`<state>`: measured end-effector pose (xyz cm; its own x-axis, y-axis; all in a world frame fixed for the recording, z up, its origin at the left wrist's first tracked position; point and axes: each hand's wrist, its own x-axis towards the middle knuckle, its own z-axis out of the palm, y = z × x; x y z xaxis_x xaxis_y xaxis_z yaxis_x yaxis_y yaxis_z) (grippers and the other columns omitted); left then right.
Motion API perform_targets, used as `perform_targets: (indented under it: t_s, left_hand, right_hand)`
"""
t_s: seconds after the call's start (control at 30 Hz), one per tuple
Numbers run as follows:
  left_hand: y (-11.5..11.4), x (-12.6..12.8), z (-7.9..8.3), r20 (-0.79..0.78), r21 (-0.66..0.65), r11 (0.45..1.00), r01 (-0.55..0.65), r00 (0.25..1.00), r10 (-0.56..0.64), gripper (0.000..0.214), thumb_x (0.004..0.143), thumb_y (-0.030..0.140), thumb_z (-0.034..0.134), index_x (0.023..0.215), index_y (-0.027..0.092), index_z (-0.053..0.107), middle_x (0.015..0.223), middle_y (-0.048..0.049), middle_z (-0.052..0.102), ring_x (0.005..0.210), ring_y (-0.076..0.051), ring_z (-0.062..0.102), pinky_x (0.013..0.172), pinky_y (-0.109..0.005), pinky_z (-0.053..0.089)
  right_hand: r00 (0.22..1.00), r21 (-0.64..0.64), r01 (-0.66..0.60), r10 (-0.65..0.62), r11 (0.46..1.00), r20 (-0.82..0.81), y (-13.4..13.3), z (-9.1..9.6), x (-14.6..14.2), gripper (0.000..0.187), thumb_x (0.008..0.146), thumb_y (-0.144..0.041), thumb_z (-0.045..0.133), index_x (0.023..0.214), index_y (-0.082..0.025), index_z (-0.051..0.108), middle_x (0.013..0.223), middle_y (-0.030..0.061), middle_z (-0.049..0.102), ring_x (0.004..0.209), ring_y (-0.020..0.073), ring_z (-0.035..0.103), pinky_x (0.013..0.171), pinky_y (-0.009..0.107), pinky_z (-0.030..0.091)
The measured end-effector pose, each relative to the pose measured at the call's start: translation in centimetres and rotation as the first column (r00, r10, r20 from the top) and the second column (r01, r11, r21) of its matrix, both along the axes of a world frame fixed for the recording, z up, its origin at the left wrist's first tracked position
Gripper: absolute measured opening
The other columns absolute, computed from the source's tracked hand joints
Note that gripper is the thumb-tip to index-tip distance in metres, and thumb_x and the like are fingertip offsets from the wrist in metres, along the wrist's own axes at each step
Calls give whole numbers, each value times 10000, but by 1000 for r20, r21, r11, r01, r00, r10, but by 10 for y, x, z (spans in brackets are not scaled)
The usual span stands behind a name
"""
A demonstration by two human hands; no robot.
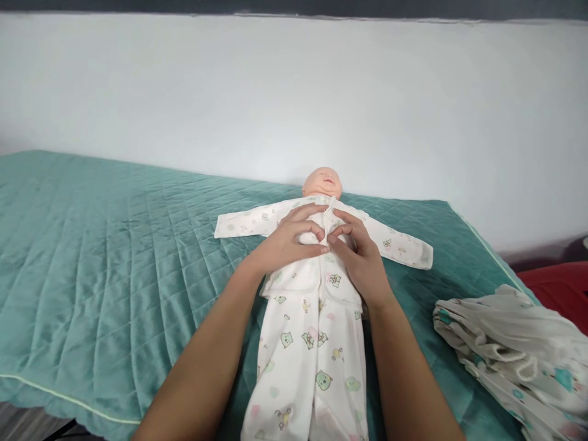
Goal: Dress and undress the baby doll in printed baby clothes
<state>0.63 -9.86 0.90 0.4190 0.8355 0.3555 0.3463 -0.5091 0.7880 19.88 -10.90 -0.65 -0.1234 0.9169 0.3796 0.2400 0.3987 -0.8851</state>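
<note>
A baby doll (323,182) lies on its back on a teal quilted mattress (114,245), dressed in a white printed shirt (294,278) and matching trousers (312,361), sleeves spread out to both sides. My left hand (287,242) and my right hand (361,257) rest on the doll's chest. Each pinches one front edge of the shirt where the edges meet in the middle, fingers curled and thumbs touching the cloth.
A pile of folded white printed cloth (514,349) lies at the mattress's right edge. Something red (558,288) sits beyond it, off the bed. A white wall (294,92) runs behind the mattress.
</note>
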Motion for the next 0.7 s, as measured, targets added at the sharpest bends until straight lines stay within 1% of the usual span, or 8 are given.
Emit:
perform_targets:
  t_s: [0.07,0.13,0.2,0.27,0.4,0.6,0.7]
  left_hand:
    - [0,-3,1,6,-29,998,53,999,-53,94,871,328,706,855,242,672,1612,-1,403,1549,-266,251,1222,-513,327]
    - [1,-5,1,17,-42,996,74,997,-73,115,856,328,721,836,233,660,1616,-7,396,1553,-271,241,1239,-530,286]
    - [2,-4,0,44,-38,997,63,997,-62,117,848,314,724,826,224,653,1602,-20,416,1544,-269,262,1248,-530,260]
    - [3,-3,-2,90,-34,998,45,995,-42,116,844,296,717,814,216,637,1582,-32,445,1524,-268,302,1239,-526,273]
    - [4,-2,-6,169,-43,998,44,985,-36,143,839,282,704,788,209,591,1560,-37,472,1493,-268,357,1220,-526,296]
    - [6,-2,-6,160,-13,999,41,986,-39,154,850,249,683,758,202,568,1522,-39,510,1457,-246,411,1211,-492,316]
    - [5,-2,-4,139,-43,998,46,990,-40,130,862,278,681,785,212,600,1548,-28,484,1478,-252,382,1221,-505,301]
  right_hand:
    - [1000,-4,-3,3,1000,-16,-1,0,0,96,903,-330,646,832,-269,662,1438,14,576,1395,258,472,1174,508,334]
    - [1000,5,-9,9,1000,-25,-1,0,0,127,909,-328,644,805,-266,681,1421,15,590,1383,263,485,1172,513,333]
    - [1000,37,-20,20,999,-21,0,-1,0,157,919,-330,643,786,-269,700,1409,12,600,1379,262,492,1183,512,320]
    - [999,83,-32,32,996,-6,0,-1,0,161,930,-332,641,798,-280,718,1400,11,607,1371,261,503,1181,513,328]
    - [997,141,-70,64,988,40,-1,-1,0,106,932,-326,650,870,-299,731,1427,12,585,1386,261,495,1179,512,348]
    - [990,160,-109,93,981,104,-1,0,2,34,909,-297,679,901,-298,712,1442,15,575,1440,254,433,1215,505,307]
    - [991,156,-112,98,981,96,-1,-1,2,36,914,-292,671,893,-293,699,1444,12,572,1435,246,439,1214,500,310]
